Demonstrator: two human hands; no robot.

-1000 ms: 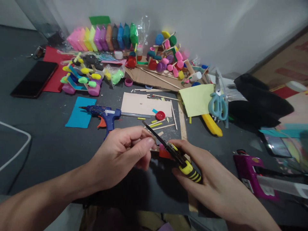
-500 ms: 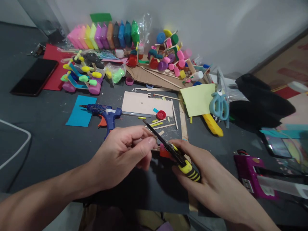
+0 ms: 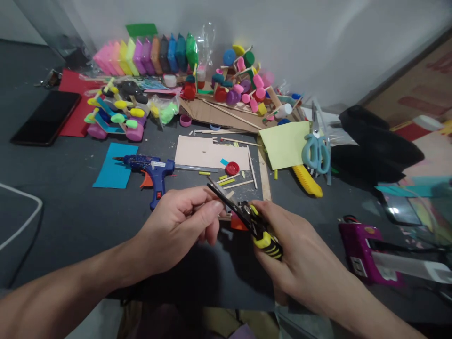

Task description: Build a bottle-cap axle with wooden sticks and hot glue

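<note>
My right hand (image 3: 293, 245) is wrapped round the yellow-and-black handles of a pair of snips (image 3: 236, 210). Their long dark blades point up and left and stand a little apart, close to the fingertips of my left hand (image 3: 190, 221). That hand is closed, thumb pressed against the fingers. Whatever it pinches is hidden or too small to make out. Just under the snips, an orange-red piece (image 3: 239, 221) shows in part. Beyond my hands lie a red bottle cap (image 3: 232, 168), thin wooden sticks (image 3: 238, 185) and a notched pale card (image 3: 197, 153).
A blue glue gun (image 3: 150, 167) lies on blue paper (image 3: 115, 165) to the left, near a toy car (image 3: 116, 120) and a phone (image 3: 45, 117). On the right are teal scissors (image 3: 316, 153), a yellow cutter (image 3: 307, 181) and a purple power box (image 3: 363, 249). Clay packs (image 3: 148, 56) line the back.
The blades of the snips have spread apart, and the handles have opened in my right hand. My left hand keeps its pinch. The whole view has shifted slightly.
</note>
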